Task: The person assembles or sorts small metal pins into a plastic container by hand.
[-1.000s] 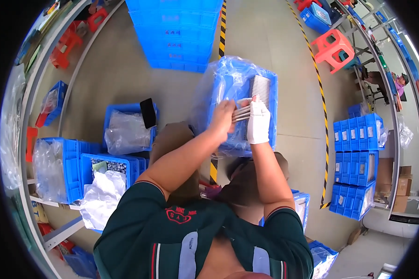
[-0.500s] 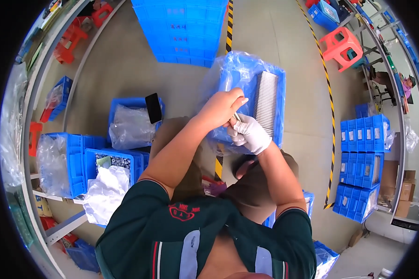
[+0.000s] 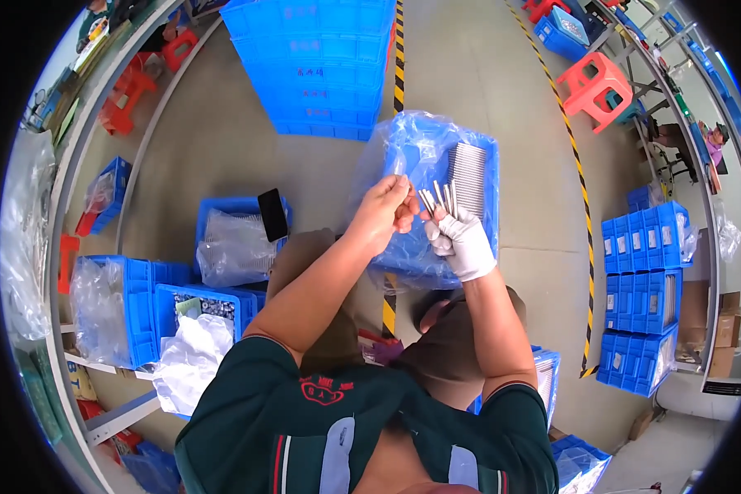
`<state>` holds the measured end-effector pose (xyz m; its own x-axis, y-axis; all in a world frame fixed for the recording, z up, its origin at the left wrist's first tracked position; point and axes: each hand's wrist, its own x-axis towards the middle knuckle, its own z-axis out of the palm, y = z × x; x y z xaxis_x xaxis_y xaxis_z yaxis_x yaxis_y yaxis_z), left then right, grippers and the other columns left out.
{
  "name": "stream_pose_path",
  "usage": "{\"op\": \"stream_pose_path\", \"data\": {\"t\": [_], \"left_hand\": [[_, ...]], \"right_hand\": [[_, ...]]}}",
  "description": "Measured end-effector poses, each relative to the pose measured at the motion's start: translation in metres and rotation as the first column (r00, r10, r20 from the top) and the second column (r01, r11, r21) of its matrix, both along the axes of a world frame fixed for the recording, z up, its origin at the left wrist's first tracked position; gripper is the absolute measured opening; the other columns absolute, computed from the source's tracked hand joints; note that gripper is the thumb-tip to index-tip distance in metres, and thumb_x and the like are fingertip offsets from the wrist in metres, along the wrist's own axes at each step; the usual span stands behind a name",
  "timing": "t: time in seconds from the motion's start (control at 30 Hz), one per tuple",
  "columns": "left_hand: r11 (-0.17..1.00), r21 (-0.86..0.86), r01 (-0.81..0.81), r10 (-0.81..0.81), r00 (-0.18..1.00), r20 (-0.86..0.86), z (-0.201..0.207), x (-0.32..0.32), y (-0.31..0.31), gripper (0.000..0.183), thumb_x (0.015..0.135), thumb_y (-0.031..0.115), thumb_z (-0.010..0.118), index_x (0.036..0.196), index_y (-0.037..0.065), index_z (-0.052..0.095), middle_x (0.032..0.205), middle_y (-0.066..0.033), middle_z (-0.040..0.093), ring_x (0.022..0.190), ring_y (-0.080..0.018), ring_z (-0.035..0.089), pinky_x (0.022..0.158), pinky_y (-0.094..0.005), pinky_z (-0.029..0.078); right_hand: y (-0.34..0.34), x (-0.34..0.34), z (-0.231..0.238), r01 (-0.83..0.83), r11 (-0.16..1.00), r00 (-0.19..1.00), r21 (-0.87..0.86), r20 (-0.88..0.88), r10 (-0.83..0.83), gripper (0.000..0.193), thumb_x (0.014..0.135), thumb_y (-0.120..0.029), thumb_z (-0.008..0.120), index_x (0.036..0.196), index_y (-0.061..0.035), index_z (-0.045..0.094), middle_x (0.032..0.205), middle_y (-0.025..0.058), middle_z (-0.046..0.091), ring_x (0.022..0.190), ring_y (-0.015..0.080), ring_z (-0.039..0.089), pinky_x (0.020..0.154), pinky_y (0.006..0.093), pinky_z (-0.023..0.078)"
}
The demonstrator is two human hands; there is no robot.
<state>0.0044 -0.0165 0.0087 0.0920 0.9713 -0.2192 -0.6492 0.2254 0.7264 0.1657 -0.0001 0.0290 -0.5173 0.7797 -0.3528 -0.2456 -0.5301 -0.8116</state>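
My right hand, in a white glove, is closed round several thin silver metal rods that fan out above its fingers. My bare left hand is just to the left, apart from the rods, with its fingers curled and pinched together. Whatever it may hold is too small to make out. Both hands are over the near part of a blue plastic crate lined with clear plastic film. A tight row of similar silver rods lies along the crate's right side.
Tall stacked blue crates stand beyond. At left, a black phone rests on a crate with bagged parts; nearer is a bin of small metal parts with white plastic. Labelled crates and a red stool are right.
My left hand has drawn back left from my right hand, where the two met over the rods. The rods now show spread out in the gloved hand. The whole view has shifted slightly.
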Motion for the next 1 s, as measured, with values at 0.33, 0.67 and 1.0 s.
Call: {"op": "stream_pose_path", "data": {"t": [0.33,0.67,1.0], "left_hand": [[0.990,0.061,-0.123,0.130,0.984,-0.124,-0.003,0.004,-0.001,0.025,0.092,0.029,0.040,0.086,0.006,0.045,0.075,-0.0061,0.053,0.059,-0.0135,0.052,0.054,-0.0286,0.044],[0.999,0.004,-0.043,0.043,0.999,0.031,-0.008,-0.003,-0.004,0.020,0.086,0.027,0.053,0.082,0.007,0.054,0.072,-0.0013,0.054,0.063,-0.0089,0.048,0.060,-0.0247,0.040],[0.995,0.039,-0.088,0.089,0.996,-0.016,-0.009,-0.004,-0.005,0.015,0.084,0.020,0.057,0.083,0.005,0.057,0.074,-0.0022,0.057,0.065,-0.0095,0.050,0.063,-0.0257,0.043]], "right_hand": [[-0.004,-0.012,-0.003,0.060,0.949,0.893,0.310,0.408,-0.190,0.016,0.084,-0.017,0.054,0.076,-0.0039,0.054,0.057,-0.0010,0.050,0.048,0.0047,0.040,0.044,0.0194,0.031],[-0.010,-0.015,0.002,0.009,0.810,0.767,0.586,0.516,-0.382,0.015,0.083,-0.017,0.056,0.078,-0.0030,0.055,0.056,0.0022,0.051,0.051,0.0074,0.046,0.048,0.0237,0.037],[-0.008,-0.019,0.000,-0.032,0.697,0.669,0.716,0.533,-0.518,0.012,0.080,-0.016,0.058,0.079,-0.0035,0.056,0.058,0.0108,0.053,0.050,0.0188,0.051,0.050,0.0305,0.040]]}}
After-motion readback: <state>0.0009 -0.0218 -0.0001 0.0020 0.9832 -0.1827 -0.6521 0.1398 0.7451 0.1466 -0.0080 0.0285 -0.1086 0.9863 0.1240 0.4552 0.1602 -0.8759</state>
